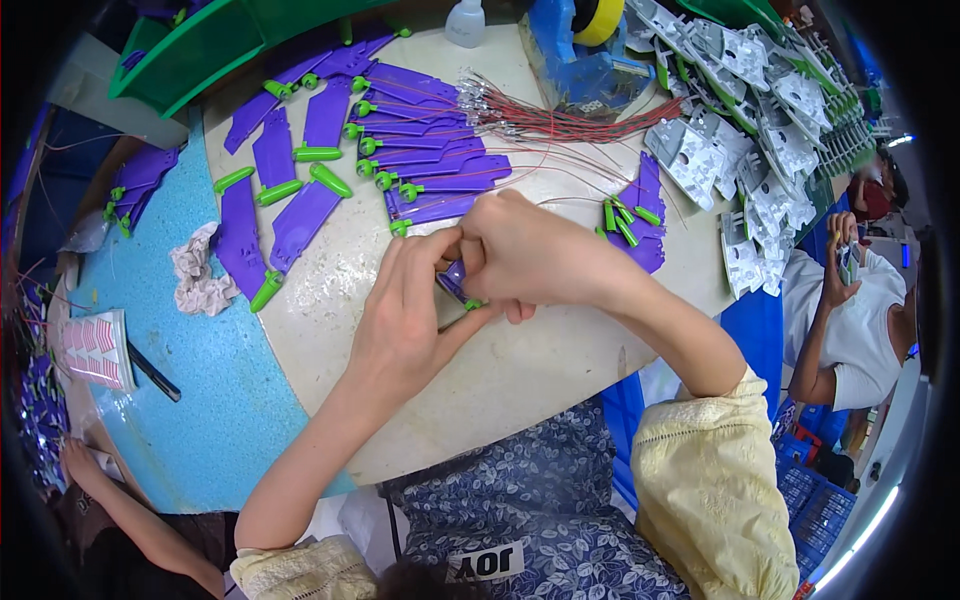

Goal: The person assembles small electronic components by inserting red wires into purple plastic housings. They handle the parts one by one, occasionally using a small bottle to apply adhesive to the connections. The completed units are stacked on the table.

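Near the middle of the table, my left hand [400,290] and my right hand [520,250] meet over a small purple plastic part [453,279] with a green tip. Both hands have curled fingers closed on it, and they cover most of it. Just beyond my hands lies a fanned row of purple plastic pieces [430,155] with green ends. To the right of my right hand are another purple piece [648,185] and several loose green pegs [622,222].
Red and black wires [590,122] lie bundled at the back. Grey moulded parts [770,130] pile up at the right. A blue tape dispenser [580,60], green bin [205,50], white bottle [465,22], crumpled paper [200,275] and black pen [153,372] surround the work. Other people sit at both sides.
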